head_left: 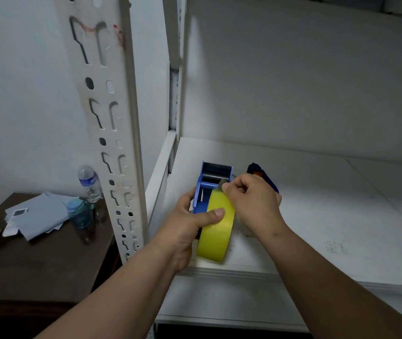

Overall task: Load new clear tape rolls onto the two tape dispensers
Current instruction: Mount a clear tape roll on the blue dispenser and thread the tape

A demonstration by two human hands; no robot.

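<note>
My left hand (190, 223) wraps around the blue plastic tape dispenser (206, 189) and the yellow-looking roll of tape (216, 231) seated in it, with my thumb (211, 214) pressed flat across the roll's outer face and the other fingers curled out of sight behind the frame. The roll stands on edge, its lower rim over the front lip of the white shelf board (317, 216). My right hand (251, 199) comes in from the right with its fingers bunched tight, thumb and forefinger pinching the loose end of the tape (222, 184) just above the roll, near the dispenser's black roller (213, 178). The serrated blade edge (217, 164) sits at the far end of the dispenser, pointing away from me.

Just behind my right hand, partly hidden by it, lies a second dark blue dispenser with an orange part (258, 171), resting on the same shelf.

To my left stands the white slotted metal shelf upright (112, 133). Beyond it, a dark brown wooden table (55, 255) carries a stack of white papers (36, 214), a small teal-lidded jar (80, 214) and a clear plastic water bottle (88, 182).
</note>
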